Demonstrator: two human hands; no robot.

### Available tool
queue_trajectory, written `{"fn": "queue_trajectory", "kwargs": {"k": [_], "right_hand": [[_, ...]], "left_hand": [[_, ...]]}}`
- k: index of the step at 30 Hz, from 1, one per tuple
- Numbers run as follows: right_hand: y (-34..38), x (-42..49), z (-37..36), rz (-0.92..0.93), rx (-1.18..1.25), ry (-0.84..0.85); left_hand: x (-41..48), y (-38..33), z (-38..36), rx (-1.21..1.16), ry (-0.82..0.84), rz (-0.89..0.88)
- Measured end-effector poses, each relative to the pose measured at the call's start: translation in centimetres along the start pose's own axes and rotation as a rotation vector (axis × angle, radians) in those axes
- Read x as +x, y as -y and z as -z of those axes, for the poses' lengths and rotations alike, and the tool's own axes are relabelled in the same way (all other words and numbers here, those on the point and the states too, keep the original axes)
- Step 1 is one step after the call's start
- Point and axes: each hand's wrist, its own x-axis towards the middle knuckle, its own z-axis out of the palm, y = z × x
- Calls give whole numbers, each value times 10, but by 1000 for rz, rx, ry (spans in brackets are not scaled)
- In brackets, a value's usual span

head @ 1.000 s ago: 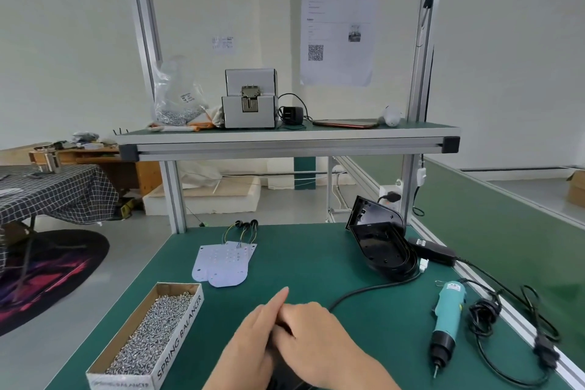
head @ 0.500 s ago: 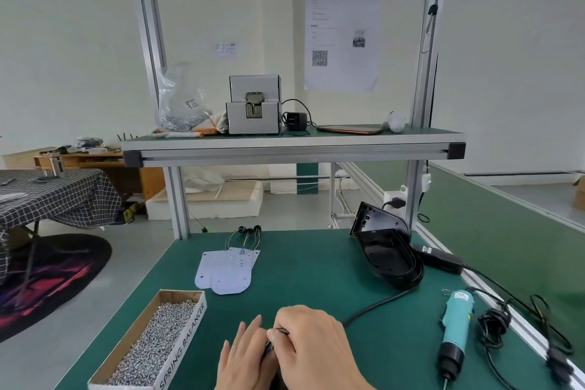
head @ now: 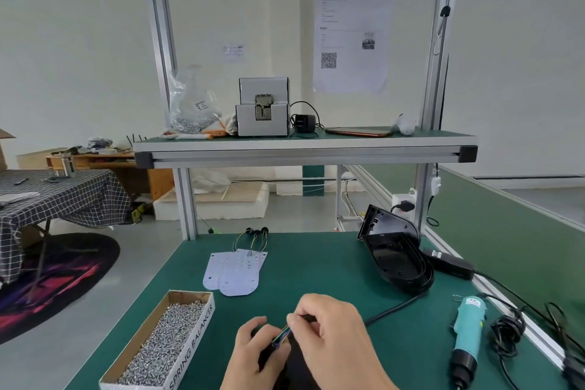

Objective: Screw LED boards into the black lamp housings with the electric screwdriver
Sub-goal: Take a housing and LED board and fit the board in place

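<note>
The right hand [head: 332, 336] has its grip closed: thumb and forefinger pinch a thin bundle of green and yellow wires [head: 282, 333]. Touching it on the left, the left hand [head: 253, 355] has its fingers curled round a black piece [head: 296, 367] that lies under both hands (too covered to tell its shape). The wires run from the right grip down toward that piece.

Just left of the grip, on the green table [head: 316, 263], stands an open cardboard box [head: 193, 343] lettered "SPRING BALANCER". It is filled nearly to the rim with small silver screws [head: 164, 342].

Beyond the grip and a little left, white LED boards [head: 235, 272] lie flat and overlapping, with their wire tails at the far end. Beyond and to the right, black lamp housings [head: 397, 258] are nested in a stack, one tilted up against the rest.

Well right of the grip the teal electric screwdriver [head: 468, 336] lies on the table, tip toward the near edge, apart from both hands.

On the shelf [head: 304, 153] far above the grip, a clear plastic bag [head: 193, 104] holds more screws in its bottom, beside a grey metal machine [head: 262, 108].
</note>
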Motion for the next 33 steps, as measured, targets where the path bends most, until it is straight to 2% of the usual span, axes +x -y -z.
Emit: {"fn": "queue_trajectory", "kwargs": {"k": [5, 7, 10, 12, 14, 16, 19, 22, 26, 30, 33], "right_hand": [[5, 7, 31, -42, 13, 11], [10, 10, 39, -16, -132, 29], [24, 11, 40, 14, -457, 163], [34, 10, 32, 5, -590, 275], [36, 11, 25, 1, -635, 323], [31, 13, 26, 37, -607, 299], [14, 17, 38, 83, -425, 171], [1, 25, 53, 60, -135, 106], [-6, 31, 70, -3, 318, 138], [-18, 34, 70, -163, 642, 121], [-18, 34, 67, -266, 993, 169]], "left_hand": [[9, -17, -3, 52, -63, -16], [10, -30, -2, 94, -100, -41], [11, -49, -4, 180, -119, -51], [11, -58, -6, 253, -153, -47], [12, -62, -6, 326, -164, -57], [13, -65, -2, 355, -167, -88], [14, -69, 14, 240, -97, -172], [16, -70, 38, -38, 26, -173], [19, -61, 65, -187, 102, -187], [20, -55, 57, -445, 374, -224], [22, -56, 44, -677, 378, -138]]}}
